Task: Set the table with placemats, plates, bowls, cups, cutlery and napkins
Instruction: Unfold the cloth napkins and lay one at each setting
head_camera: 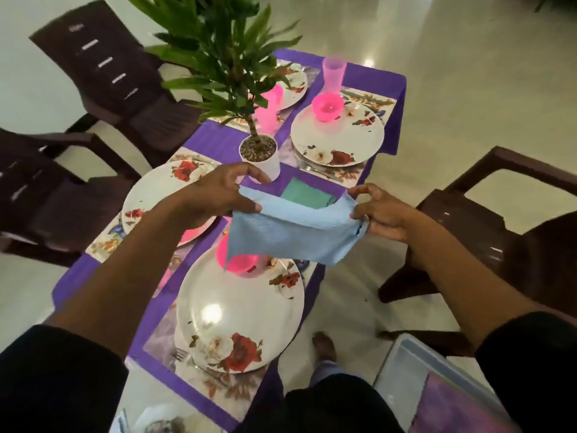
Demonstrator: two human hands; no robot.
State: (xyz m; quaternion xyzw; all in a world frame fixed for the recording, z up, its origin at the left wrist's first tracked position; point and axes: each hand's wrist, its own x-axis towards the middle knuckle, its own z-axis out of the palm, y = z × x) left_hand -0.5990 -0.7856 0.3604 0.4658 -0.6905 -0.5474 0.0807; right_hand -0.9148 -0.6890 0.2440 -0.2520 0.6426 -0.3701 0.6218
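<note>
I hold a light blue napkin (pixel 290 234) stretched in the air over the table. My left hand (pixel 215 196) pinches its left corner and my right hand (pixel 379 214) pinches its right edge. Below it a pink bowl (pixel 240 264) sits on the near flowered plate (pixel 240 310), which lies on a placemat (pixel 162 339). A fork (pixel 181 354) pokes out beside that plate. A green napkin (pixel 307 195) lies flat on the purple tablecloth (pixel 218 142). Three other flowered plates, with one at the right (pixel 337 139) holding a pink bowl (pixel 327 107), are set on mats. Pink cups (pixel 334 73) stand further back.
A potted plant (pixel 259 154) stands mid-table, close to my left hand. Dark brown chairs stand left (pixel 103 73) and right (pixel 487 220) of the table. A clear storage bin (pixel 437 385) sits on the floor at the lower right. My foot (pixel 324 345) shows beside the table.
</note>
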